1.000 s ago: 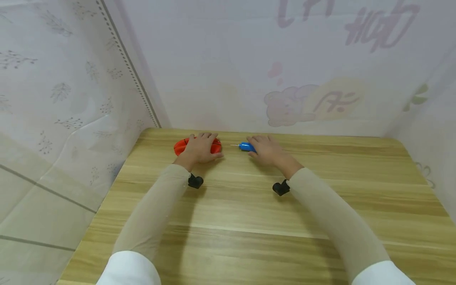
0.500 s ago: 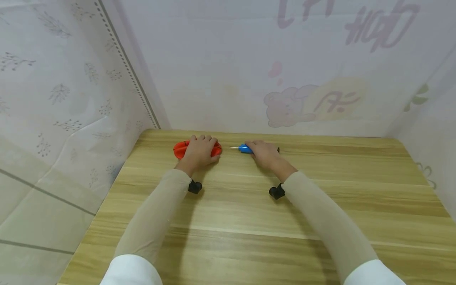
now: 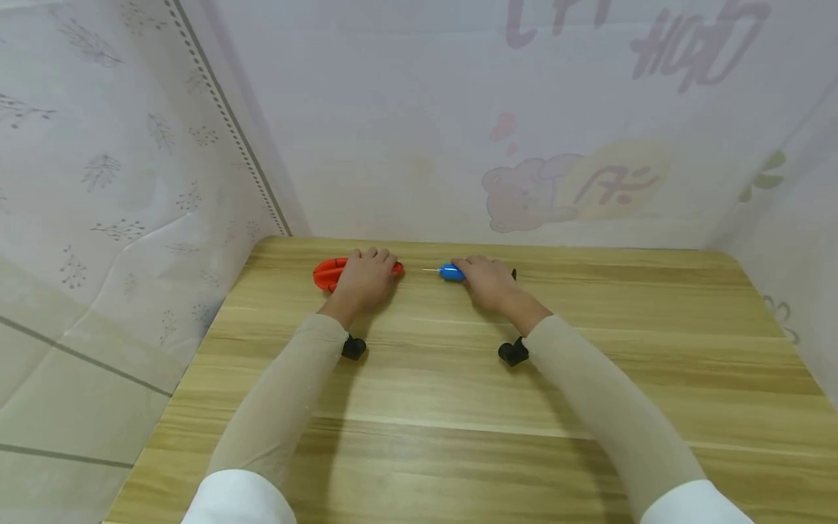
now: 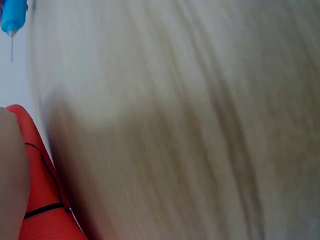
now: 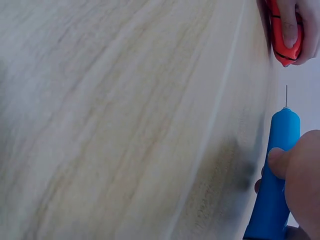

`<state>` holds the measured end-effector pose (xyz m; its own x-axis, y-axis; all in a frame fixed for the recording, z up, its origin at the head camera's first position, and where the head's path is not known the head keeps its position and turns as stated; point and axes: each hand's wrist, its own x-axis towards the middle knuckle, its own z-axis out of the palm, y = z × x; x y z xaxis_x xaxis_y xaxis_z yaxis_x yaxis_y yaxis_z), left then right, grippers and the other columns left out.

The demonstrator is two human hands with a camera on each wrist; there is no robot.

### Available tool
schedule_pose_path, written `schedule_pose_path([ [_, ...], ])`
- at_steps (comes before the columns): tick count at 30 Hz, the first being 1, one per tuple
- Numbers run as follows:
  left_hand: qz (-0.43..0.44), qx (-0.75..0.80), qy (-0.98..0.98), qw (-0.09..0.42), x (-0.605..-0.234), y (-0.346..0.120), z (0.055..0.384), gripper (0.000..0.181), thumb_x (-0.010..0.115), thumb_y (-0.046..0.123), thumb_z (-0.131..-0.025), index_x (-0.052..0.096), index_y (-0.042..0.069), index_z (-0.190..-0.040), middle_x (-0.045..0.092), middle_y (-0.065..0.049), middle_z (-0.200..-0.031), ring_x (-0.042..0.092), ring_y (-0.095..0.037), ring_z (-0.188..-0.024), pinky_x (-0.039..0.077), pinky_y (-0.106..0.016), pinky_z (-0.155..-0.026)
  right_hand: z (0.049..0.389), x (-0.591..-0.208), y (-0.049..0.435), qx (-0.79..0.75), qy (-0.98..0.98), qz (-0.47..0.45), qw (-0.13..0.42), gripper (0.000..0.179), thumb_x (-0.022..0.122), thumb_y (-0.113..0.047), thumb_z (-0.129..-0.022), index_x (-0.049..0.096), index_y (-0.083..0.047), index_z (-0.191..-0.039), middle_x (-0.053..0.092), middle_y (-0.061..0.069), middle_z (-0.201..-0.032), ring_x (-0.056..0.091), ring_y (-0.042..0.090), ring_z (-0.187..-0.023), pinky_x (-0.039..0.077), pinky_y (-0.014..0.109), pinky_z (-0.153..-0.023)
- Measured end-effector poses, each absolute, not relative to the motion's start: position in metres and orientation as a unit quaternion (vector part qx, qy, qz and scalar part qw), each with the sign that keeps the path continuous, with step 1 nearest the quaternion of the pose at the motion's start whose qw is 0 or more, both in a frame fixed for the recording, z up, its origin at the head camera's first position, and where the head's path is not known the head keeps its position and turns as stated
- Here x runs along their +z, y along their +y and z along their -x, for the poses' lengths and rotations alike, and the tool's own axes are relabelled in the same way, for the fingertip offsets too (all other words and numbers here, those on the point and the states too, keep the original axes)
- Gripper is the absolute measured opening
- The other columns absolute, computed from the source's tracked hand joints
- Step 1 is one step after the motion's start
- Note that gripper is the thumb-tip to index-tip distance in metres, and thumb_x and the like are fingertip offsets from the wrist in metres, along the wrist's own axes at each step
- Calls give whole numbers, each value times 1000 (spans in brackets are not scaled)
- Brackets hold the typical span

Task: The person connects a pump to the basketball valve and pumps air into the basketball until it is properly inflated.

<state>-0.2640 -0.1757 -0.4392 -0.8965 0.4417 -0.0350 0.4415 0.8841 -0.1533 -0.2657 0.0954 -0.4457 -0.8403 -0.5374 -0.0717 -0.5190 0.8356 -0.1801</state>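
A limp, flattened red ball with black lines (image 3: 326, 275) lies near the back edge of the table. My left hand (image 3: 369, 278) grips its right part from above; in the right wrist view, the thumb presses the folded red side (image 5: 286, 52). To the right, my right hand (image 3: 489, 282) holds a blue ball pump (image 3: 452, 272) lying sideways, its thumb against the barrel (image 5: 280, 130) in the right wrist view. A thin metal needle (image 3: 431, 270) sticks out of the pump toward the ball, with a short gap between them. The palm hides much of the pump's body.
Both hands are near the rear of a wood-grain table (image 3: 419, 393). A pale printed wall covering (image 3: 393, 145) rises right behind the table, with more of it at the left and right sides. Black wrist camera mounts (image 3: 513, 353) hang under the sleeves.
The right hand has closed around the pump, and a dark end now shows behind it. The left hand has squeezed the ball narrower and shifted it slightly left.
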Motion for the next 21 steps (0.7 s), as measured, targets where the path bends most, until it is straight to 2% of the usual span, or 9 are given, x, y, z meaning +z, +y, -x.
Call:
schedule_pose_path([
  [7, 238, 79, -968, 4, -437, -181, 264, 38, 47, 30, -108, 53, 5, -135, 58, -11, -130, 54, -34, -120, 42, -53, -103, 261, -436, 101, -75, 955, 280, 59, 56, 51, -8, -104, 34, -7, -157, 49, 17, -150, 43, 36, -141, 36, 57, -113],
  [12, 247, 67, -967, 14, -431, -184, 260, 33, 50, 26, -107, 55, 5, -131, 60, -12, -128, 55, -34, -118, 44, -51, -101, 258, -432, 105, -82, 953, 289, 39, 50, 47, -13, -107, 37, -6, -156, 52, 16, -146, 46, 36, -137, 38, 57, -111],
  [15, 253, 43, -966, 22, -428, -183, 257, 32, 49, 30, -107, 55, 5, -127, 61, -11, -125, 57, -33, -115, 47, -49, -98, 255, -429, 108, -94, 951, 293, 28, 49, 47, -18, -107, 40, -6, -154, 54, 16, -144, 48, 36, -135, 40, 57, -109],
  [21, 287, 6, -956, 59, -412, -172, 243, 35, 49, 35, -105, 59, 3, -117, 67, -11, -111, 65, -28, -93, 56, -43, -76, 246, -425, 118, -101, 945, 310, -13, 48, 54, -24, -105, 49, -6, -149, 60, 15, -135, 56, 33, -126, 43, 53, -105],
])
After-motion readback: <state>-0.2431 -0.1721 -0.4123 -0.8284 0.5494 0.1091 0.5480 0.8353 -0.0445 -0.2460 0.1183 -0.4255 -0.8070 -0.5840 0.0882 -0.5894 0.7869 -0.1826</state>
